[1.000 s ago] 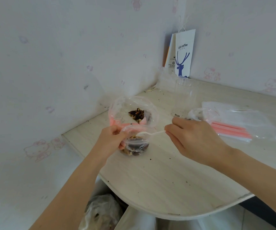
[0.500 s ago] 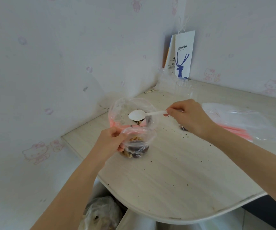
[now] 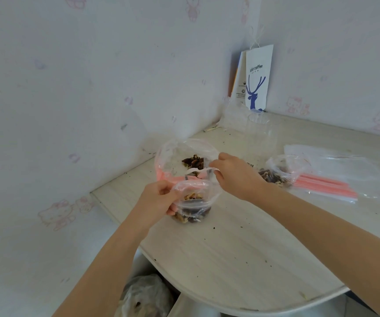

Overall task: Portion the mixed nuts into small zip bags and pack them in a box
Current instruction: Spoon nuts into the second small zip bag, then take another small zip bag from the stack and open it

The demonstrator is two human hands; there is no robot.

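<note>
Limp, slippery film, light, bottom-heavy with nuts (image 3: 190,216): the small zip bag (image 3: 193,202). Sits on the bench (image 3: 241,248), just before the big nut bag (image 3: 169,156). Gripped at the near rim by the left hand (image 3: 159,202), pinched at the far rim by the right hand (image 3: 237,177). Likely best taken by the stiffer zip strip.

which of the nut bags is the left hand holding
The small front bag, gripped at its side by the left hand. The bigger bag stands behind it; a third bag lies off right.

Bags holding nuts: three (large bag (image 3: 173,156), held small bag (image 3: 195,202), filled small bag (image 3: 280,171)). Empty zip bags (image 3: 344,177): one stack, count unreadable. Paper bags (image 3: 258,76): two. Clear cup (image 3: 258,131): apparently one.
</note>
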